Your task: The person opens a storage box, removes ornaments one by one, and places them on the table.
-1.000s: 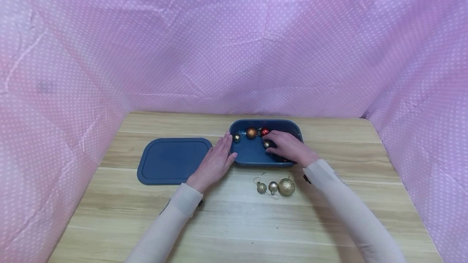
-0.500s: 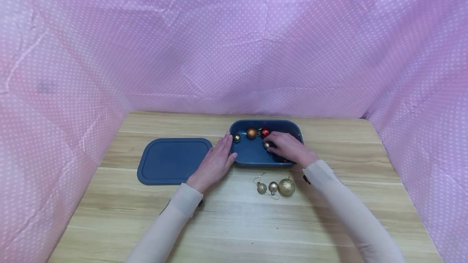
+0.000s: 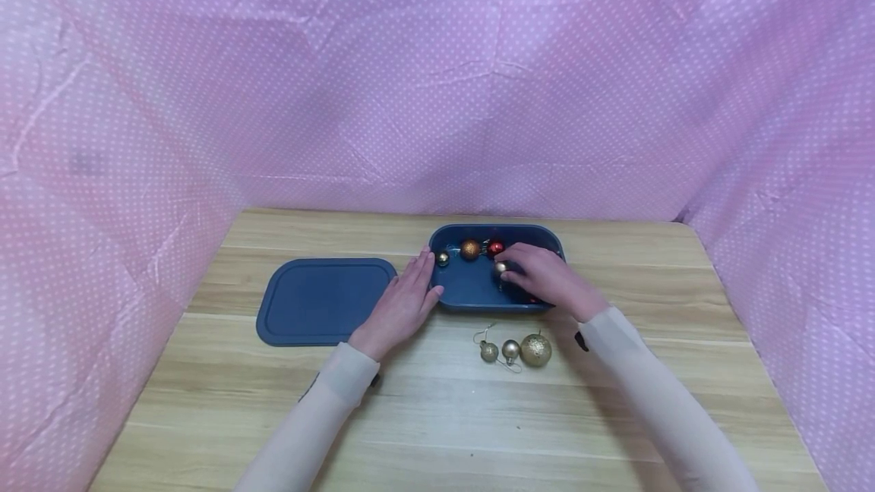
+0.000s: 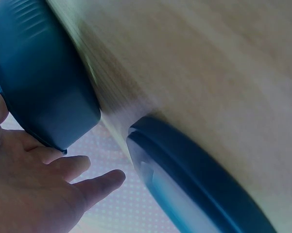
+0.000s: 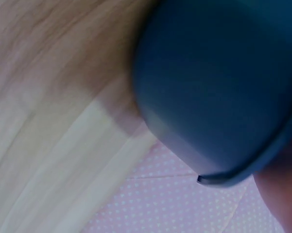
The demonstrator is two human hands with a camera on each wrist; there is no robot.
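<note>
A deep blue rectangular box [image 3: 472, 287] sits near the table's far side. In it lie an orange glitter bauble [image 3: 469, 250], a red bauble [image 3: 495, 248] and a small shiny gold bauble [image 3: 443, 258] by the left wall. My right hand [image 3: 543, 275] reaches over the box and pinches a small gold bauble [image 3: 501, 268] between thumb and fingers. My left hand [image 3: 399, 306] lies along the box's left rim with fairly straight fingers; in the left wrist view its fingers touch the box wall [image 4: 43, 73]. The right hand covers much of the box's right end.
Left of the box lies its flat blue lid [image 3: 321, 302], partly behind the left hand. In front of the box are three gold baubles: a small glittery one [image 3: 488, 351], a small smooth one [image 3: 510, 349] and a large textured one [image 3: 536, 350]. Polka-dot pink cloth [image 3: 437, 97] surrounds the table.
My right hand, pinching the small gold bauble, has risen slightly and its wrist has shifted a little to the right. My left hand stays at the rim.
</note>
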